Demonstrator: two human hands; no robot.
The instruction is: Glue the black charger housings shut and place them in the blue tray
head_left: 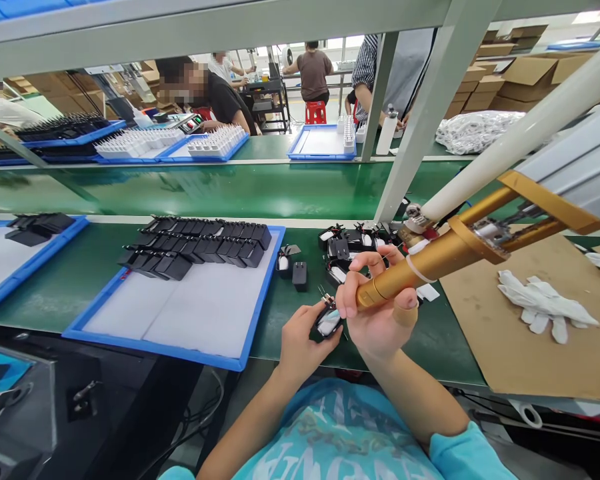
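Note:
My left hand (303, 340) pinches an open black power adapter housing (329, 323) between thumb and fingers. Metal pins stick up from its top, and white and pale blue material shows inside. My right hand (377, 313) is curled about a gold-coloured cylindrical tool (405, 280), whose barrel hides part of the palm. A beige cover wraps the right thumb. Right fingertips reach the upper edge of the housing. Just beyond my hands lie several open black housings (338, 248) with wires. A closed black adapter (300, 276) stands to their left.
A blue-rimmed tray (243, 360) at left holds rows of black adapters (200, 243); another tray (30, 270) lies farther left. White gloves (545, 303) rest on cardboard (480, 333) at right. A slanted post (430, 113) rises behind the tool. People work across the green conveyor (205, 193).

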